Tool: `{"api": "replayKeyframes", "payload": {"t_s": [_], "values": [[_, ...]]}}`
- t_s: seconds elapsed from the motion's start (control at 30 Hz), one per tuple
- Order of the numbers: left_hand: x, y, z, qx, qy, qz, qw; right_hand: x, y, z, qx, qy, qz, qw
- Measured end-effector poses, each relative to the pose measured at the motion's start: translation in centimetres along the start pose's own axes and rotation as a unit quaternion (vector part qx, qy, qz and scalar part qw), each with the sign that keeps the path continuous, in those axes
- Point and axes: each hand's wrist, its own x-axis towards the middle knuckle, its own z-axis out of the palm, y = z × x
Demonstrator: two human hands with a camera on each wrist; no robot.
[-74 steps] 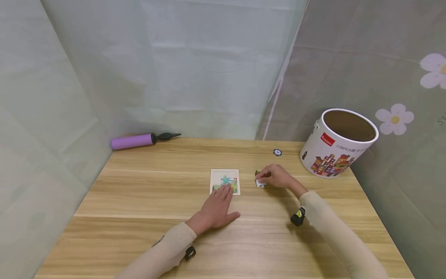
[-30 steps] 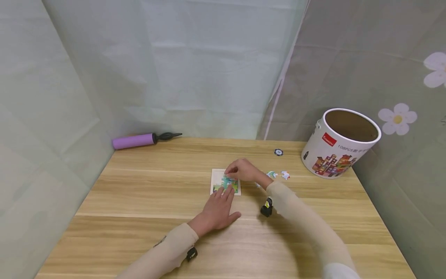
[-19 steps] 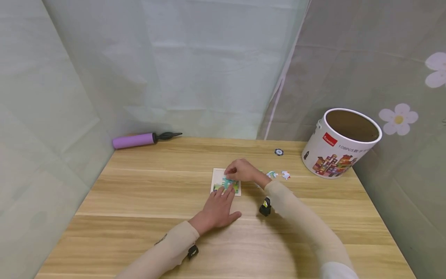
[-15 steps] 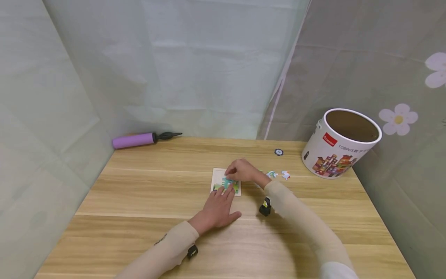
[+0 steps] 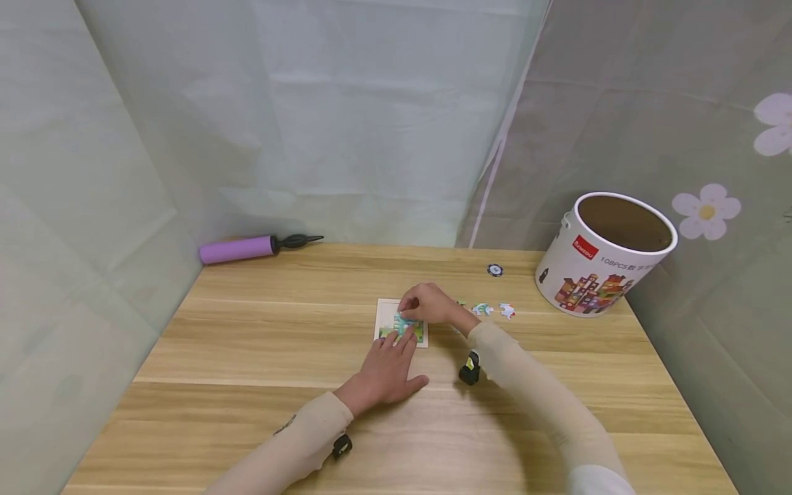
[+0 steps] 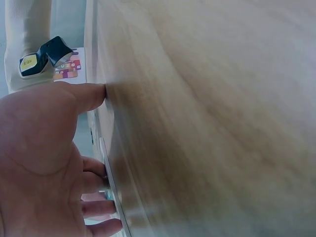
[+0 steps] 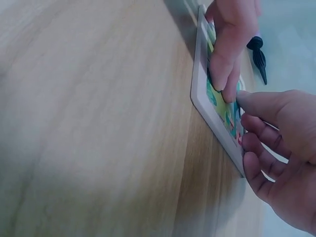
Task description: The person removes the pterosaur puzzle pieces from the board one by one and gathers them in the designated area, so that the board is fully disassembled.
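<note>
In the head view, a small square jigsaw puzzle tray (image 5: 384, 311) with a pale frame lies mid-table, its lower part filled with green and teal picture pieces. My left hand (image 5: 385, 372) lies with outstretched fingers on the tray's near side, thumb spread out on the table. Over the tray's upper right, my right hand (image 5: 431, 303) pinches a teal puzzle piece (image 5: 405, 320) between thumb and fingers, right at the other pieces. The right wrist view shows the right thumb (image 7: 264, 104) at the picture, beside the left fingertips (image 7: 222, 74). The pinched piece is mostly hidden by the fingers.
Right of the tray lie loose puzzle pieces (image 5: 482, 309), some partly covered by the right wrist. A dark-rimmed round chip (image 5: 495, 270) is behind them. A white bucket (image 5: 594, 275) stands at the back right, a purple hand pump (image 5: 238, 250) at the back left.
From the loose pieces on the right, my right hand has moved left to the tray with a puzzle piece, and stays there over the last second. The left hand keeps its place.
</note>
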Motion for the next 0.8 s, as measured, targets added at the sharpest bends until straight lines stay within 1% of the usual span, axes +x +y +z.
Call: {"api": "replayKeyframes", "payload": {"t_s": [0.13, 0.33, 0.6, 0.73, 0.8], "values": [[0.07, 0.03, -0.19, -0.002, -0.005, -0.003, 1.0, -0.13, -0.04, 0.1, 0.014, 0.004, 0.007, 0.9999], [0.35, 0.01, -0.23, -0.003, -0.01, -0.01, 0.9999, -0.16, -0.31, 0.39, 0.028, -0.001, 0.024, 0.9993], [0.34, 0.15, -0.37, 0.0, 0.002, -0.008, 1.0, 0.18, -0.36, 0.53, 0.031, -0.008, 0.052, 0.9982], [0.42, 0.19, -0.27, 0.0, -0.006, -0.012, 0.9999, 0.2, -0.28, 0.5, 0.046, -0.01, 0.06, 0.9971], [0.47, 0.16, -0.21, 0.0, -0.005, -0.012, 0.9999, 0.14, -0.31, 0.44, 0.056, -0.011, 0.064, 0.9963]]}}
